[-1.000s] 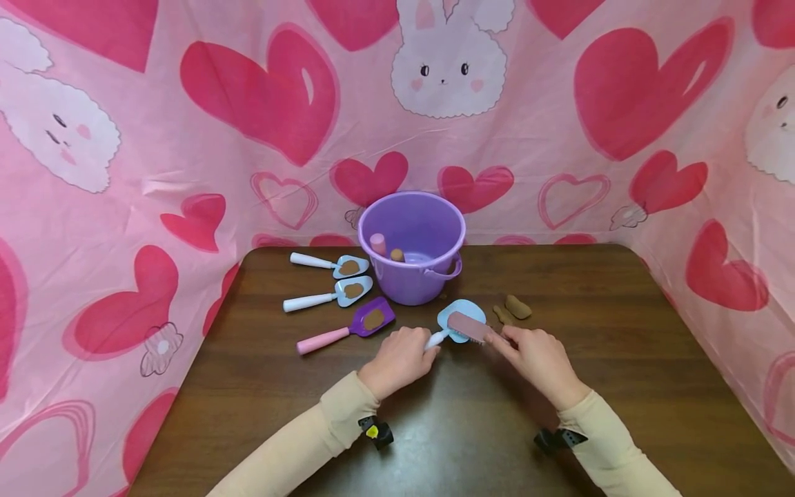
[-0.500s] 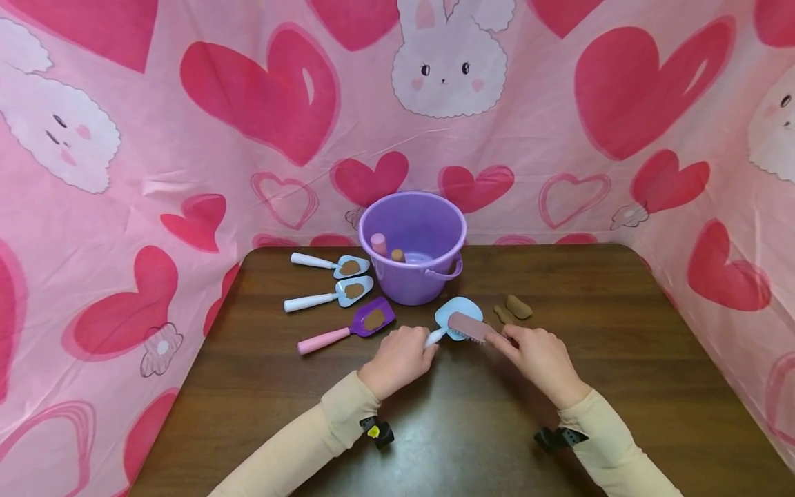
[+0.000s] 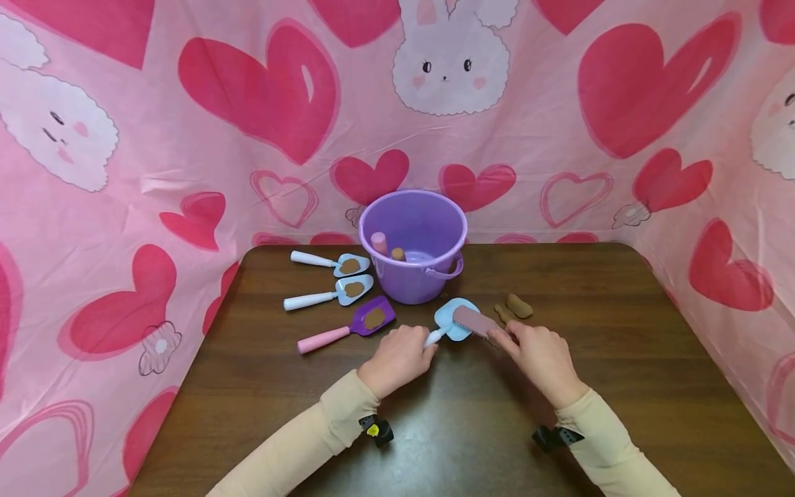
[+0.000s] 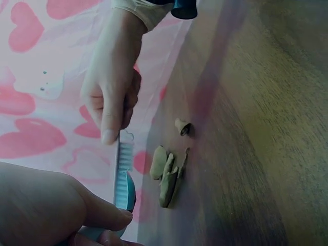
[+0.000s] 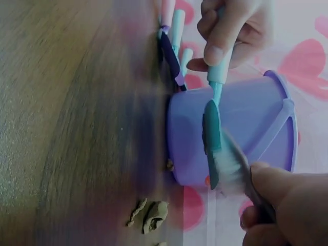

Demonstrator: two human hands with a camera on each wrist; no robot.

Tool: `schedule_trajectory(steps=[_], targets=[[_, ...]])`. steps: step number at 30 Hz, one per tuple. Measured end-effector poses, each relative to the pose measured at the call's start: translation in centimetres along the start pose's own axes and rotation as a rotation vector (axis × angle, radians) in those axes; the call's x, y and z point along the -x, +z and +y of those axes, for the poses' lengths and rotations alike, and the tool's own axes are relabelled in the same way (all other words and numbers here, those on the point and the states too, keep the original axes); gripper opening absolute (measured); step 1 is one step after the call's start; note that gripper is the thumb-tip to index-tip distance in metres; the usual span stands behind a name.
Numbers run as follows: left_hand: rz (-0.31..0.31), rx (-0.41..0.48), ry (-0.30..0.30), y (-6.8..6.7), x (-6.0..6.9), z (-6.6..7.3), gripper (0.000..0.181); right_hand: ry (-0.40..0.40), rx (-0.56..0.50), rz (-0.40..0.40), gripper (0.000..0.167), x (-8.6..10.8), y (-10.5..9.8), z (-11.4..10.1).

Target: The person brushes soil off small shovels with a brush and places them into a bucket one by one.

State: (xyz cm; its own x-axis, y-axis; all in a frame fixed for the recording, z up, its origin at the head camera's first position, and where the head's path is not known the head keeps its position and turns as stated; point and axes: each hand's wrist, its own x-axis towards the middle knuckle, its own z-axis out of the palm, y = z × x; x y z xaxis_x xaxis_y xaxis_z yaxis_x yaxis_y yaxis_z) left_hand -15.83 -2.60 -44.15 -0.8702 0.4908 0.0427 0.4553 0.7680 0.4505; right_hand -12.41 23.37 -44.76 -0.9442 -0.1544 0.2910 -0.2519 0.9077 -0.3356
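My left hand (image 3: 400,355) grips the white handle of a small light-blue toy shovel (image 3: 444,315), held above the table. In my right hand (image 3: 545,362) is a brush (image 3: 477,322) with a dull pink back. Its pale bristles (image 5: 228,171) touch the shovel's blade in the right wrist view. Brown clay-like lumps (image 3: 519,306) lie on the table just beyond the right hand. The left wrist view shows several such pieces (image 4: 168,187) below the two tools. My fingers hide the brush's handle end.
A purple bucket (image 3: 406,283) stands behind the hands, with a pink rod end and a brown one inside. At left lie two light-blue shovels (image 3: 308,301) and a purple shovel (image 3: 363,324) with a pink handle, each bearing a brown patch. A heart-patterned cloth (image 3: 522,138) surrounds the wooden table (image 3: 447,435).
The brush has shifted slightly right and away from me across the blade. The shovel has moved a little to the left. Both hands keep their hold.
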Motion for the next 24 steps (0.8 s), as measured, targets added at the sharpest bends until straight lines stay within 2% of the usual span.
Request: schedule_trajectory(steps=[3, 7, 13, 24], targets=[[-0.003, -0.002, -0.006, 0.11, 0.01, 0.02, 0.030, -0.008, -0.008, 0.008, 0.040, -0.01, 0.02, 0.02], [-0.001, 0.001, -0.004, 0.19, 0.02, 0.10, 0.030, -0.017, -0.052, -0.031, 0.037, -0.10, 0.07, -0.03], [0.004, -0.013, -0.012, 0.18, 0.07, 0.30, 0.034, -0.011, -0.036, -0.007, 0.038, 0.00, 0.01, -0.08], [-0.016, -0.016, -0.026, 0.08, 0.07, 0.37, 0.034, -0.021, -0.058, -0.017, 0.039, -0.10, -0.12, -0.25]])
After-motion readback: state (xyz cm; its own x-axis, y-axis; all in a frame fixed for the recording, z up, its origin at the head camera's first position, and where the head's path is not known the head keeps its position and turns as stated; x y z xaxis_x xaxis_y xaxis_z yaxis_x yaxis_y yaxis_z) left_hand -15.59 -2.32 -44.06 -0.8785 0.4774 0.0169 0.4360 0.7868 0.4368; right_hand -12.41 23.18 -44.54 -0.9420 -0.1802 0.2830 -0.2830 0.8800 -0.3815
